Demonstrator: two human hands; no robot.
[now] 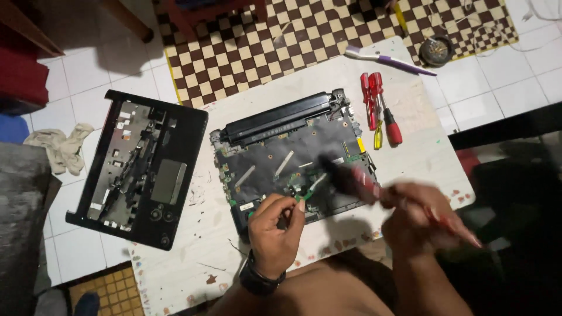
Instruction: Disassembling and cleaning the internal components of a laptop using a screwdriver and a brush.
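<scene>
Laptop base, opened on table: my left hand pinches a small part; right hand grips a blurred brush.

Bright centre, dark edges, right hand motion-blurred
</scene>
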